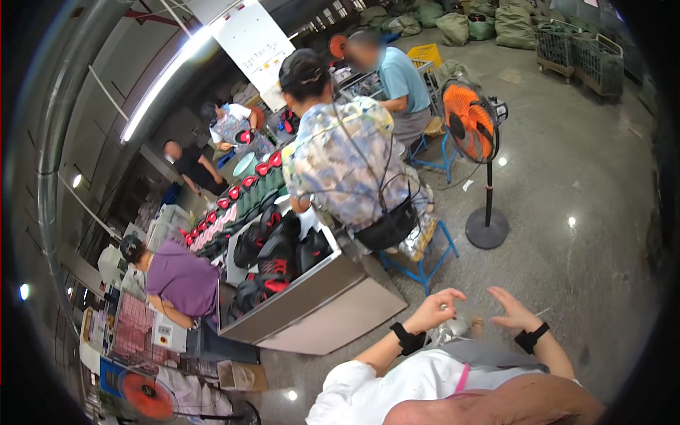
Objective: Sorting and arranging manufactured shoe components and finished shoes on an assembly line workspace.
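Observation:
My left hand (pixel 435 310) is raised in front of my body, its fingers partly bent but apart, with nothing seen in it. Facing it across a gap, my right hand (pixel 513 310) is also open, its fingers stretched out. Each wrist wears a black band. Just below and between the hands lies a shiny silvery thing (pixel 451 330) that I cannot make out. Beyond my left hand, a large metal-sided bin (pixel 312 301) holds several black shoes (pixel 278 248) with red parts. Neither hand touches the bin or the shoes.
A person in a patterned shirt (pixel 347 163) sits on a blue-legged stool (pixel 425 262) ahead. An orange standing fan (pixel 471 124) is to the right. A person in purple (pixel 184 276) stands left of the bin. Wheeled cages (pixel 598 67) and sacks (pixel 516 27) stand far back.

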Demonstrator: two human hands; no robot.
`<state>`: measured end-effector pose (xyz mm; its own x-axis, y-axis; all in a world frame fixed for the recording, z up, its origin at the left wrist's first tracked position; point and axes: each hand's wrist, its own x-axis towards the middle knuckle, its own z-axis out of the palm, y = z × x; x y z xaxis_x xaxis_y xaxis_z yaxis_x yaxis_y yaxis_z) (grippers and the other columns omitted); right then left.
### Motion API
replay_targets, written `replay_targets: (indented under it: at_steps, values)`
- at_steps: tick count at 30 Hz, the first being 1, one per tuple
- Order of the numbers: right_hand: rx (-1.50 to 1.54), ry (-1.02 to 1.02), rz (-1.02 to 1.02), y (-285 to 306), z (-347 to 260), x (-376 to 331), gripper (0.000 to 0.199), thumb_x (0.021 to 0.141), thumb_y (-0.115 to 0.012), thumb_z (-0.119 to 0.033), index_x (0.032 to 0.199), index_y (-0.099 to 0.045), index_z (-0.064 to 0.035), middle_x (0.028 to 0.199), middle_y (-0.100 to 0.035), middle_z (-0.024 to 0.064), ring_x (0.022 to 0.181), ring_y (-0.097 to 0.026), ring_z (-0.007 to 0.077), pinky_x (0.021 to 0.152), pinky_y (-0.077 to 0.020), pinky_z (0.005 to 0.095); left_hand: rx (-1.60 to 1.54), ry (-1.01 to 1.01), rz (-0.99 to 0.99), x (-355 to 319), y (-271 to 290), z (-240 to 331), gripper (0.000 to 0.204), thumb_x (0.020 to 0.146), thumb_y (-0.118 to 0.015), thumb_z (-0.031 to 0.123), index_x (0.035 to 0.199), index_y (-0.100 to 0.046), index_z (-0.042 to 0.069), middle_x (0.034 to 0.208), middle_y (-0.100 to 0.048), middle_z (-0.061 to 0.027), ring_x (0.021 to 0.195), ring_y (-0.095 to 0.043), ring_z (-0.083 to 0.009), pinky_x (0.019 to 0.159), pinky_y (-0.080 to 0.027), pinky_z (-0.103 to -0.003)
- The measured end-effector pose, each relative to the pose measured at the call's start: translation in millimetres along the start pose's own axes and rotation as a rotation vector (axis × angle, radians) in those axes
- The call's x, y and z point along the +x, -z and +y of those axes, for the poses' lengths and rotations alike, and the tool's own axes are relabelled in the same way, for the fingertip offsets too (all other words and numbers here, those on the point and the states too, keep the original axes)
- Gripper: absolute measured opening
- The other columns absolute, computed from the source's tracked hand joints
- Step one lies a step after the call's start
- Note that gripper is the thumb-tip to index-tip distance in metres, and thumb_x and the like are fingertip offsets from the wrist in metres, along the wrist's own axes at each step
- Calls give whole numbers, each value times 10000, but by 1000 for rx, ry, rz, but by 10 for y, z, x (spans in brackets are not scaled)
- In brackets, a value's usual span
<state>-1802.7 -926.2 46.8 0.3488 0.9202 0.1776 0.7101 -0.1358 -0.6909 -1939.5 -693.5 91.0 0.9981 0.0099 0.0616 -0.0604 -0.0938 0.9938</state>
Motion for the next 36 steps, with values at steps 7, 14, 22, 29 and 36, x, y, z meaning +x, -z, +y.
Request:
replay_targets:
  at_steps: [7, 14, 22, 29, 36]
  values:
    - [1149, -559, 49, 675, 755, 317, 377, 846, -510, -92, 1203, -415, -17, 800, -549, 13, 675, -556, 97, 615, -480, 240, -172, 58, -107, 2050, -665, -217, 173, 729, -487, -7, 601, -379, 36, 819, -617, -87, 754, -553, -135, 686, -444, -261]
    - [1022, -813, 593, 1850, 1848, -543, 151, 775, -603, -114, 850, -569, 13, 620, -497, -12, 465, -404, 51, 410, -306, 193, 76, -78, -459, 3701, -1136, -116, 144, 744, -521, 49, 651, -413, 26, 781, -596, -89, 650, -544, -128, 584, -430, -279]
    - [829, -960, 711, 2456, 3399, -1507, 122, 737, -595, -89, 652, -588, -2, 501, -457, -6, 420, -414, 73, 383, -306, 230, 350, 221, -566, 5046, -1948, -721, 214, 741, -603, 150, 866, -521, -3, 918, -552, -137, 788, -566, -200, 625, -451, -320]
    - [176, -589, 393, 3884, 4430, -922, 142, 717, -606, -128, 730, -612, 13, 617, -571, 142, 535, -551, 260, 514, -418, 328, 287, 50, -633, 5980, -2698, -560, 797, 757, -651, 305, 1352, -199, 29, 1344, -321, -184, 1244, -336, -292, 969, -331, -356]
    - [214, -100, 36, 4494, 5002, 615, 132, 740, -623, -136, 727, -635, -5, 637, -607, 112, 556, -586, 185, 513, -436, 287, 277, 232, -76, 6598, -2583, -638, 253, 835, -555, 253, 795, -596, 7, 552, -526, -64, 487, -477, -140, 467, -375, -294]
